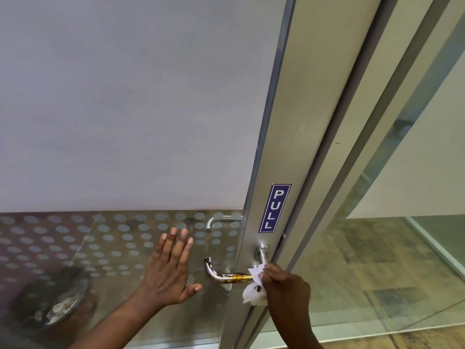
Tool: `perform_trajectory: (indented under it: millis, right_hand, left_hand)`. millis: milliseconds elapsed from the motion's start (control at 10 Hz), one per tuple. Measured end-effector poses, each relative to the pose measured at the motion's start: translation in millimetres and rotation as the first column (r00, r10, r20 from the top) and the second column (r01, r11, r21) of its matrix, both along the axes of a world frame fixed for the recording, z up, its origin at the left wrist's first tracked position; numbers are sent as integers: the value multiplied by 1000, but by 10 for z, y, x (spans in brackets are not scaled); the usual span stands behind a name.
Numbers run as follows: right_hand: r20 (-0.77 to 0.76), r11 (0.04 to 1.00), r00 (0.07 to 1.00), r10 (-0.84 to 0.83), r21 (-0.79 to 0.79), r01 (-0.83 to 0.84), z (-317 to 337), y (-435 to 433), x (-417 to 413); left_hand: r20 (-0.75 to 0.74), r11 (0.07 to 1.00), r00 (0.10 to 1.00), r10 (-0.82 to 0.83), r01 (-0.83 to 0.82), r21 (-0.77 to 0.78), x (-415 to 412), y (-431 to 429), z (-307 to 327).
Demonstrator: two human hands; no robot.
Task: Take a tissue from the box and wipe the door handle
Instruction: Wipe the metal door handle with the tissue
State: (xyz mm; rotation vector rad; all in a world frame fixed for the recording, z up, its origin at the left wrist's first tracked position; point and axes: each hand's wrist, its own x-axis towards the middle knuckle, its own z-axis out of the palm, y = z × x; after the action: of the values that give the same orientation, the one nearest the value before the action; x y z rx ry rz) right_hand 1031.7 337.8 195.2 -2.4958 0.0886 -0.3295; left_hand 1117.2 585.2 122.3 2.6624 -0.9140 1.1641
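Frosted glass fills most of the upper left of the frame, giving way lower down to a band of clear glass [120, 248] printed with rows of pale dots. Running diagonally from top centre to bottom centre is the door's metal frame [284, 147], and on it, right of centre, sits a blue sticker [274, 208] reading PULL in white letters. Just below that sticker the door handle [226, 274] juts out from the frame, a shiny lever that curves up at its left tip; part of its bar shows a brownish, amber tint. At the lower centre the left hand [169, 273] is spread flat with fingers straight and close together, thumb out to the right, palm against the dotted glass just left of the handle. The right hand [284, 285], at the lower right of centre, pinches a crumpled white tissue [254, 290] between thumb and fingertips and presses it against the handle's bar near where it joins the frame. A dark spot marks the tissue's hanging part. Beyond the frame, on the right side, a further glass panel [402, 222] shows a mottled floor [364, 273] behind it.
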Motion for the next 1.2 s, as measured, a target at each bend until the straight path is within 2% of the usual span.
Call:
perform_trajectory:
  millis: [100,200,300,400,500,600,700,800,900,1000,1100,1200]
  right_hand:
    - [2,926,991,-134,356,125,-91,-74,19]
    - [108,868,966,-236,471,159,-41,-171,91]
    - [146,950,988,-47,312,-1,-69,-183,114]
    - [232,980,952,201,-40,-197,-158,-239,141]
    - [231,916,901,367,-256,-307,-175,-342,227]
    - [127,827,877,463,-416,-377,-225,-420,309]
    - [168,827,856,489,-402,-393,-301,-458,333]
    - [238,852,830,504,-297,-432,-374,-436,244]
    - [295,847,801,522,-287,-446,-312,-337,125]
    - [255,815,794,552,-367,-448,-246,-222,94]
    - [162,801,851,500,-459,-384,-344,-205,137]
    - [83,853,859,505,-202,-482,-195,-156,88]
  left_hand:
    - [-2,1000,1000,11,-11,6,1,-10,-10]
    - [-11,1000,1000,27,-26,7,-4,-6,-28]
    - [-27,999,999,37,-37,17,-9,-1,-30]
    - [-42,999,998,38,-37,17,-17,2,-28]
    - [-51,999,998,38,-37,21,-27,4,-2]
    - [-41,999,999,27,-26,23,-40,16,36]
    - [-29,999,999,30,-29,39,-46,28,60]
    - [-26,999,999,34,-33,43,-52,30,66]
    - [-29,997,998,48,-47,55,-51,32,69]
    - [-29,997,998,55,-54,59,-46,29,58]
    - [-20,997,998,58,-57,58,-38,29,49]
    - [-9,997,998,60,-59,48,-37,20,36]
